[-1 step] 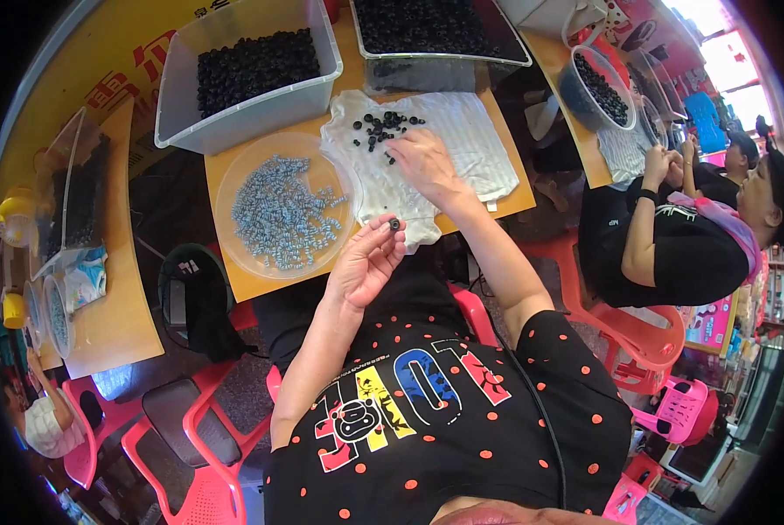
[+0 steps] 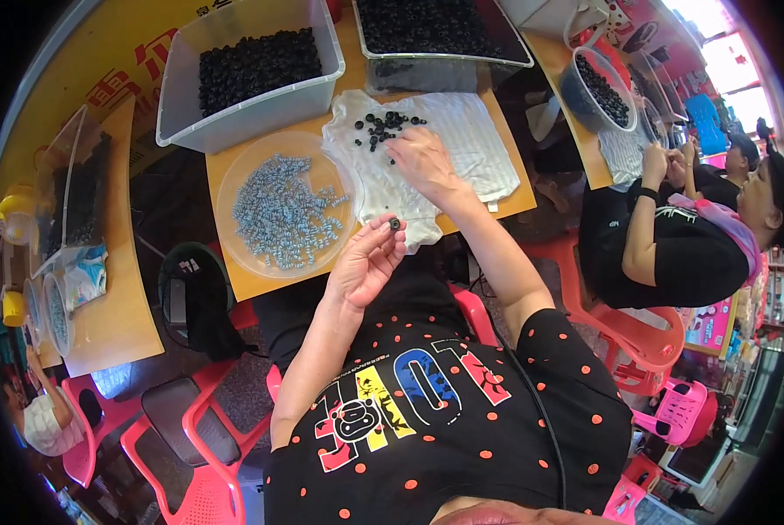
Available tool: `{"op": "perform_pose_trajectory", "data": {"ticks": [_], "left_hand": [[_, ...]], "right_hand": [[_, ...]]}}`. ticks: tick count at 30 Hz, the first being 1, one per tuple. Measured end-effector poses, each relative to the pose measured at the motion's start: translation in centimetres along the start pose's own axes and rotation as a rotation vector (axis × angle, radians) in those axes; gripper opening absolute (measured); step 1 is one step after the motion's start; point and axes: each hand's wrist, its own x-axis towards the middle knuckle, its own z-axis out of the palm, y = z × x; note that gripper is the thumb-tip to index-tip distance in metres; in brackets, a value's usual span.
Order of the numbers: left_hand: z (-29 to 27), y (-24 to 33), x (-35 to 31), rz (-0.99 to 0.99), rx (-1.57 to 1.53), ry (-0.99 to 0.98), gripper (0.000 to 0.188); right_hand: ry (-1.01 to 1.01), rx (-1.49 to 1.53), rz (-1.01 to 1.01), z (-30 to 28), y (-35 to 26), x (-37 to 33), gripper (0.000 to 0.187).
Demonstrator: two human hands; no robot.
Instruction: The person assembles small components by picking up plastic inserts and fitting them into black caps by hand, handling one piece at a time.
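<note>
My left hand (image 2: 364, 262) is closed in a pinch near the table's front edge, with a small black ring-shaped part (image 2: 394, 224) between thumb and fingertips. My right hand (image 2: 421, 162) reaches over a white cloth (image 2: 475, 144), its fingers bent down at a loose pile of small black round parts (image 2: 379, 129). The fingers are drawn together, and whatever is in them is hidden. To the left, beside the cloth, a round clear plastic tray (image 2: 227, 245) holds many small blue-grey coil pieces (image 2: 278, 214) that look like springs.
Two clear bins (image 2: 234, 122) (image 2: 444, 66) full of black parts stand at the table's far side. A person in black (image 2: 672, 236) sits at the right table beside a tub (image 2: 597, 92) of black parts. Red chairs (image 2: 208, 437) stand left and right; another bin (image 2: 73, 192) is on the left table.
</note>
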Motion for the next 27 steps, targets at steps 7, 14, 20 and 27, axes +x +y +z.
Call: {"op": "perform_pose_trajectory", "data": {"ticks": [7, 14, 20, 27], "left_hand": [[0.3, 0.7, -0.8, 0.038, -0.022, -0.013, 0.026], [1.0, 1.1, -1.5, 0.094, 0.015, -0.004, 0.025], [1.9, 1.6, -2.2, 0.21, 0.052, -0.006, 0.022], [2.1, 1.2, -2.7, 0.322, 0.086, -0.001, 0.02]], "right_hand": [[-0.181, -0.162, -0.057, 1.6, 0.6, 1.6, 0.013], [-0.219, 0.974, 0.388, -3.4, -3.2, -1.3, 0.019], [-0.184, 1.417, 0.496, -5.5, -6.7, -4.5, 0.02], [-0.062, 1.131, 0.311, -6.1, -8.3, -5.5, 0.015]]}}
